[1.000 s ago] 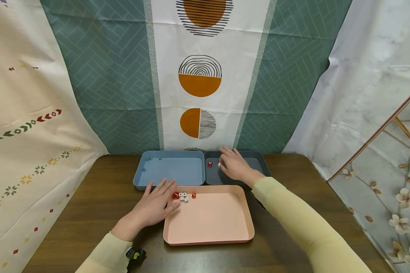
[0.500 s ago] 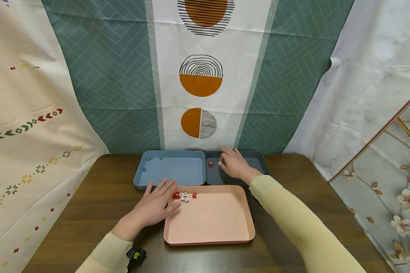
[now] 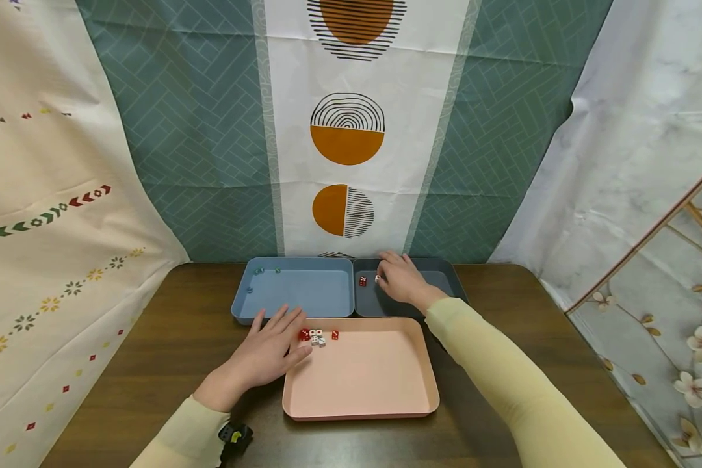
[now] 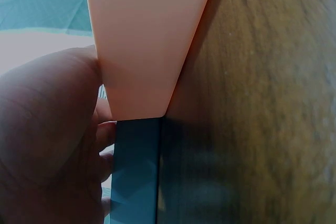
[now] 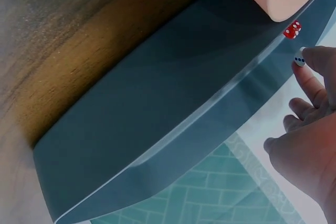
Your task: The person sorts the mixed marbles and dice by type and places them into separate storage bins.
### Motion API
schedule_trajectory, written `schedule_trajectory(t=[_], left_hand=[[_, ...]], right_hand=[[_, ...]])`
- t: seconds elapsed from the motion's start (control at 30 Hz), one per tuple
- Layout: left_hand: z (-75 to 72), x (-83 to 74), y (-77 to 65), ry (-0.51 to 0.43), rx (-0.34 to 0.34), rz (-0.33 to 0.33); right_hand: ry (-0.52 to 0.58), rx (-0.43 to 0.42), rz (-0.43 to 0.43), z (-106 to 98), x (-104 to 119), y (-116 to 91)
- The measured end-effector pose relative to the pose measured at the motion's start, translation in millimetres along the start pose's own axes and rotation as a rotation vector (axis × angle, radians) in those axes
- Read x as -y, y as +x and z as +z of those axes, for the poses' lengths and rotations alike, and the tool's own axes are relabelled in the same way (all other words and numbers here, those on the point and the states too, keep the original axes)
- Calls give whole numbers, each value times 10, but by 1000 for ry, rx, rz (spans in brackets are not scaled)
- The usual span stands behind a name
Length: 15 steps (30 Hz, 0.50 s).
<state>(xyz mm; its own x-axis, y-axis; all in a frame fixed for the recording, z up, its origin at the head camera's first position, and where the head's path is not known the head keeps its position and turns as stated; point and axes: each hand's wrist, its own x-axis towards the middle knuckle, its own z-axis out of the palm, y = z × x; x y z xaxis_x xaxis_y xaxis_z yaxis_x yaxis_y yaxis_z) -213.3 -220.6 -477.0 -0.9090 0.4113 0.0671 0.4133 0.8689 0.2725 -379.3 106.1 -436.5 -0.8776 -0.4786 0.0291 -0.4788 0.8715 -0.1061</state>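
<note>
White die (image 5: pixel 300 57), small and cube-shaped, shows a row of dark blue pips on the side facing the right wrist camera. It sits between the thumb and index fingertip of the right hand (image 3: pixel 402 281), which pinch it from either side; the gap between them is just the width of the die, and the other fingers are loosely bent, clear of it. Whether the die touches the floor beneath those fingertips cannot be told.

Just to the left of the pinching fingertips lies a red die (image 3: pixel 363 281) with white pips, apart from the white one. Both are within the dark tray (image 3: pixel 380 302), over which the right fingers reach.

Left of the right fingers and beyond the left fingertips is the blue tray (image 3: pixel 310 289), with a few small greenish dice (image 3: pixel 277 270) toward its far left part.

The left hand (image 3: pixel 264 354) has its fingers extended and slightly spread, gripping nothing, laid over the left edge of the pink tray (image 3: pixel 363 383). Beside its fingertips, inside that tray, are clustered white dice (image 3: pixel 314 340) and red dice (image 3: pixel 335 335).
</note>
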Motion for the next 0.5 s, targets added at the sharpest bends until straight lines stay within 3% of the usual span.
schedule_trajectory(t=[0.5], left_hand=[[-21,-7,2,-5,6,0]], right_hand=[[-10,13,-28,-32,22,-13]])
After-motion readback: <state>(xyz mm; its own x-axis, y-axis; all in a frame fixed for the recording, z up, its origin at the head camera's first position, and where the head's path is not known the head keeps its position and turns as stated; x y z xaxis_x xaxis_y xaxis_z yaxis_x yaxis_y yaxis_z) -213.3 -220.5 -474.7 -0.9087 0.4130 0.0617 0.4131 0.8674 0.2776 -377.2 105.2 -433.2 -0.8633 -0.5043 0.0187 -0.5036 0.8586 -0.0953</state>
